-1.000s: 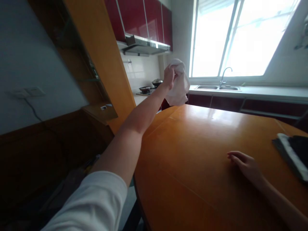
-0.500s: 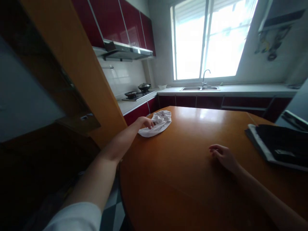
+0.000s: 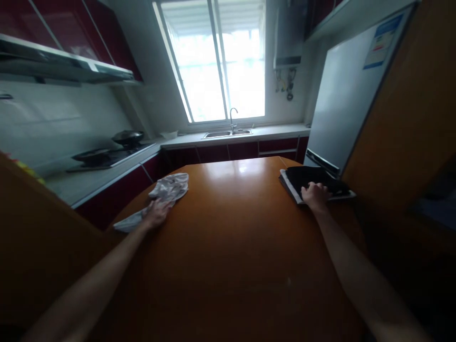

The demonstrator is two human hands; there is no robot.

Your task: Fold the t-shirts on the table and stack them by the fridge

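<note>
Right hand (image 3: 315, 194) now seemingly on clothes (image 3: 298, 177).

We see a kitchen around a glossy orange-brown wooden surface (image 3: 228, 247). At twelve o'clock, bright daylight pours through a sliding window (image 3: 217, 61) above a pale counter (image 3: 194, 138) with a steel sink (image 3: 228, 134) and a curved faucet (image 3: 232, 118). At ten o'clock, dark red wall cabinets (image 3: 74, 28) sit over a range hood (image 3: 67, 66), a tiled wall (image 3: 53, 114) and a stove (image 3: 114, 156). At one o'clock we find a water heater (image 3: 289, 35); towards two o'clock stands a pale refrigerator (image 3: 347, 90) beside a brown wooden panel (image 3: 406, 109).
</note>
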